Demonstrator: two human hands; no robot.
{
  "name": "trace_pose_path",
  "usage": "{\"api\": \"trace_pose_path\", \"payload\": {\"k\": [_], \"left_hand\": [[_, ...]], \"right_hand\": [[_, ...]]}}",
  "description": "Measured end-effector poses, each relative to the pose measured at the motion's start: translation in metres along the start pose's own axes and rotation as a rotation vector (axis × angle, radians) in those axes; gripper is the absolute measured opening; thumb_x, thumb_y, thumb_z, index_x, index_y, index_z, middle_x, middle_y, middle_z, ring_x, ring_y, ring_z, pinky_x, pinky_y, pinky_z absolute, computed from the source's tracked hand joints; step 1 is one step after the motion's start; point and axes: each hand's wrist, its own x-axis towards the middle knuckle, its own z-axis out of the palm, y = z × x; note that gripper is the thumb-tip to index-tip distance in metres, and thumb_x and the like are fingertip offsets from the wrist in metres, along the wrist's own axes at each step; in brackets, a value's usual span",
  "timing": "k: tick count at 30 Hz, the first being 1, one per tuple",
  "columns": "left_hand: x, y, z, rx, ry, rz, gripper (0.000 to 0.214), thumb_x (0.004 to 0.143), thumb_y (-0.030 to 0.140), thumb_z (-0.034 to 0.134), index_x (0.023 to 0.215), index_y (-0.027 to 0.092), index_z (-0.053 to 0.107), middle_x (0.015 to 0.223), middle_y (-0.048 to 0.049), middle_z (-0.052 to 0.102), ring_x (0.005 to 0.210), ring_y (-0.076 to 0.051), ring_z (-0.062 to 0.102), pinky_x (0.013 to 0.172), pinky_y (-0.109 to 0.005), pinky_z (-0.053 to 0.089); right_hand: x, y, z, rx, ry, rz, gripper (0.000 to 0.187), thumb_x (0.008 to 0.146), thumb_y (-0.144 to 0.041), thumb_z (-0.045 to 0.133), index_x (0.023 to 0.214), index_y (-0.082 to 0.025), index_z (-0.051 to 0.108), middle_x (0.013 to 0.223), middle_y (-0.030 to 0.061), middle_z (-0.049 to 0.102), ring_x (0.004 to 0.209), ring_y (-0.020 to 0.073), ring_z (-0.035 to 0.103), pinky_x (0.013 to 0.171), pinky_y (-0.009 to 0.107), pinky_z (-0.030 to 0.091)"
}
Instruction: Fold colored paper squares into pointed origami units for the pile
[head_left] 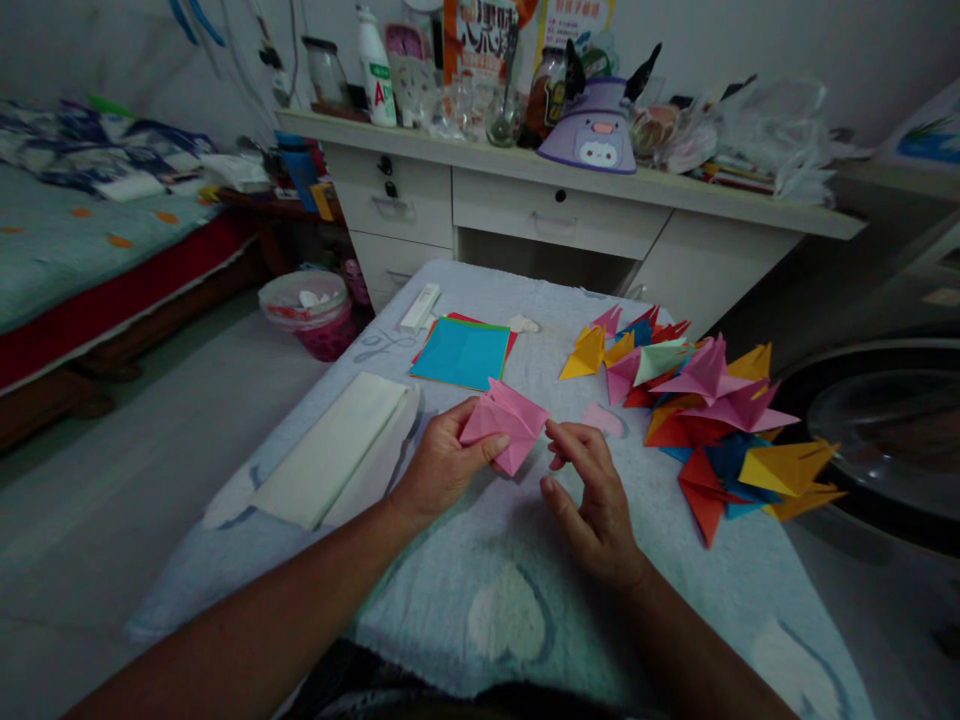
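Between the thumb and fingers of my left hand (446, 455) is a folded piece of pink origami paper (514, 420), held above the cloth-covered table. My right hand (596, 500) is just to the right of it, thumb and fingers apart, with a fingertip close to the paper's right corner; whether it touches, I cannot tell. Beyond the pink piece lies a stack of square coloured paper (461, 350), blue on top with red edges showing beneath. On the right side of the table, folded paper cranes (705, 410) in pink, yellow, red, blue and pale green are heaped together.
A folded cream sheet (337, 445) and a small white box (421, 308) lie on the table's left. Behind it stands a white desk (510, 205) crowded with jars and bags. A pink waste bin (322, 325) and a bed (97, 250) are left; a round-doored machine (892, 440) is right.
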Motion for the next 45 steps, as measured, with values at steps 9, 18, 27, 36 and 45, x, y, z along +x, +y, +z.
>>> {"api": "trace_pose_path", "payload": {"k": [9, 18, 27, 36, 45], "left_hand": [[0.000, -0.001, -0.001, 0.005, -0.011, 0.033, 0.014, 0.079, 0.025, 0.073, 0.087, 0.015, 0.067, 0.080, 0.0017, 0.058, 0.068, -0.009, 0.052, 0.064, -0.020, 0.044], [0.000, 0.005, 0.002, -0.038, -0.043, 0.013, 0.012, 0.077, 0.025, 0.074, 0.078, 0.014, 0.068, 0.089, -0.0003, 0.054, 0.066, -0.008, 0.053, 0.053, -0.017, 0.045], [-0.001, 0.003, 0.000, -0.062, -0.342, -0.147, 0.017, 0.077, 0.027, 0.073, 0.084, 0.013, 0.066, 0.083, 0.0016, 0.050, 0.061, -0.007, 0.052, 0.052, -0.019, 0.044], [0.000, 0.002, -0.004, 0.006, -0.356, -0.093, 0.019, 0.075, 0.029, 0.074, 0.084, 0.012, 0.070, 0.084, -0.0006, 0.053, 0.072, -0.011, 0.051, 0.064, -0.024, 0.041], [0.001, -0.001, -0.004, 0.079, -0.312, -0.015, 0.016, 0.075, 0.028, 0.074, 0.085, 0.015, 0.071, 0.089, -0.0025, 0.056, 0.080, -0.015, 0.055, 0.072, -0.028, 0.044]], "right_hand": [[0.001, -0.001, -0.001, -0.055, -0.013, -0.022, 0.061, 0.088, -0.018, 0.053, 0.146, -0.031, 0.039, 0.120, 0.0086, 0.048, 0.105, 0.0236, 0.050, 0.085, 0.043, 0.048], [0.000, -0.001, -0.001, -0.057, 0.062, -0.009, 0.057, 0.089, -0.018, 0.052, 0.143, -0.033, 0.041, 0.120, 0.0076, 0.047, 0.103, 0.0221, 0.050, 0.087, 0.043, 0.047], [0.004, 0.003, -0.013, 0.197, -0.026, 0.151, 0.031, 0.092, -0.023, 0.050, 0.119, -0.034, 0.061, 0.129, 0.0049, 0.041, 0.120, 0.0228, 0.043, 0.100, 0.041, 0.040], [0.007, 0.005, -0.015, 0.176, -0.052, 0.202, 0.014, 0.092, -0.031, 0.053, 0.100, -0.026, 0.063, 0.124, 0.0061, 0.044, 0.115, 0.0228, 0.047, 0.096, 0.038, 0.042], [0.005, 0.008, -0.005, 0.294, -0.001, 0.275, 0.023, 0.091, -0.032, 0.057, 0.113, -0.026, 0.054, 0.102, 0.0043, 0.054, 0.091, 0.0177, 0.056, 0.077, 0.033, 0.047]]}}
